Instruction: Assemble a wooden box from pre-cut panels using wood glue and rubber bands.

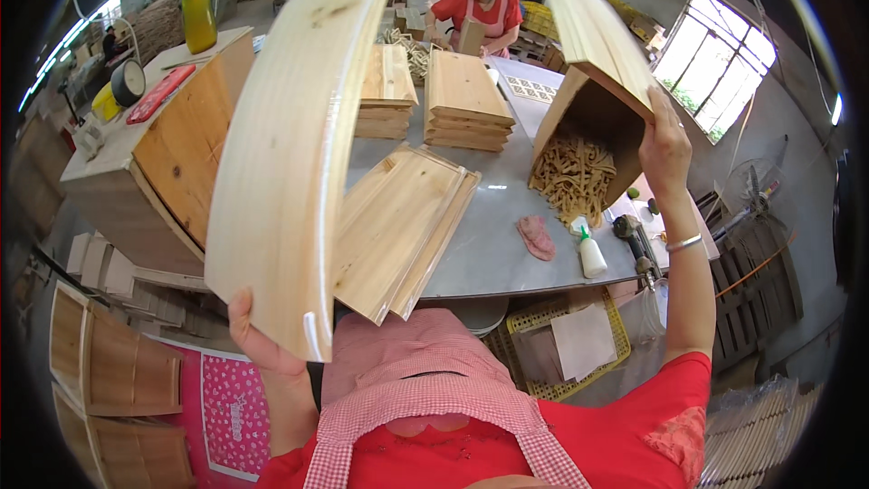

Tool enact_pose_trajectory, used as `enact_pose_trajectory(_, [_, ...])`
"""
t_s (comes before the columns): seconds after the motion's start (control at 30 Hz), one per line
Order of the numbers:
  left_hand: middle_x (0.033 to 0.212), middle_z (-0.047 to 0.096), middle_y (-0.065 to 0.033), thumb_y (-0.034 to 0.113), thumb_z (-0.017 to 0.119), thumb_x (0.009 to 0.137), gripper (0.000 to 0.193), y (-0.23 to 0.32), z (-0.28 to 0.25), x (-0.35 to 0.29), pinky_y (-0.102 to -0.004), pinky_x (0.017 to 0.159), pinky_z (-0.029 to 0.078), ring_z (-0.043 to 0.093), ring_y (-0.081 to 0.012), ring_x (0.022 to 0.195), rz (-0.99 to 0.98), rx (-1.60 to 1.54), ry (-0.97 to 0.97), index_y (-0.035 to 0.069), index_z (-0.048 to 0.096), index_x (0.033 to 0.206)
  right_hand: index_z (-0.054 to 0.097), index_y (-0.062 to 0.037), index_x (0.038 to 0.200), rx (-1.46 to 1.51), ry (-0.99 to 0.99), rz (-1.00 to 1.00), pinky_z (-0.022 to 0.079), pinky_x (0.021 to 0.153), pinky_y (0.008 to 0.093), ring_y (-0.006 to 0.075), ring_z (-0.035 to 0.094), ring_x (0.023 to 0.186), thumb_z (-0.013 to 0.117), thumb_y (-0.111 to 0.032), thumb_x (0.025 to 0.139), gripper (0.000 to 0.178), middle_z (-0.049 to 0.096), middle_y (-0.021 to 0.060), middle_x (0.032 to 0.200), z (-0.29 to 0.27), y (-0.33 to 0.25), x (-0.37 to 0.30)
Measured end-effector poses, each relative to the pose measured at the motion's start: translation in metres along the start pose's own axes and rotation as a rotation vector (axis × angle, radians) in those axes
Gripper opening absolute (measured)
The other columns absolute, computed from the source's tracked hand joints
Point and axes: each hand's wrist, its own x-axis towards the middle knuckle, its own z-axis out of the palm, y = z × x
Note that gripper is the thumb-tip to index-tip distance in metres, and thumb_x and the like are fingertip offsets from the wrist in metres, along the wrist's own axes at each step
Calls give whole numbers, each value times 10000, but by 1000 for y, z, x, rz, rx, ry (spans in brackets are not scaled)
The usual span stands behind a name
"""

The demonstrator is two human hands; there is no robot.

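Observation:
My left hand (pixel 262 340) grips the lower end of a pale wooden board (pixel 281 145) that rises tall on the left. A line of wet white glue runs along this board's edge. Raised at the far right, my right hand (pixel 665 147) closes on the near end of a second wooden board (pixel 593 32). Between them, overlapping wooden panels (pixel 398 231) with grooved edges lie on the grey table (pixel 493 258). A white glue bottle (pixel 591 254) with a green tip stands near the table's front edge, beside a crumpled pink cloth (pixel 536 238).
Stacked boards (pixel 466 95) stand farther back. An open box (pixel 625 140) of curved strips lies under the right board. A power tool (pixel 636 246) rests right of the bottle. Left stands a wooden cabinet (pixel 186 158) with a yellow-green bottle (pixel 198 14). Across the table works a person (pixel 480 14).

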Motion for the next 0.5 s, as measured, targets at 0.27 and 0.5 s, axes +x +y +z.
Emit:
enact_pose_trajectory(0.27, [1409, 506, -145, 182, 557, 898, 609, -21, -4, 30, -462, 1091, 393, 496, -313, 1290, -77, 138, 320, -2, 365, 1447, 580, -59, 1265, -383, -430, 168, 472, 1002, 398, 316, 600, 1164, 503, 18, 836, 443, 616, 144, 1289, 100, 92, -47])
enact_pose_trajectory(0.5, [1375, 533, -169, 191, 549, 937, 544, -7, -16, 41, -471, 1058, 436, 540, -310, 1249, -90, 22, 166, -5, 396, 1421, 518, 45, 1320, -166, -143, -89, 466, 954, 422, 391, 585, 1112, 599, -351, 957, 544, 596, 239, 1246, 110, -15, -44])
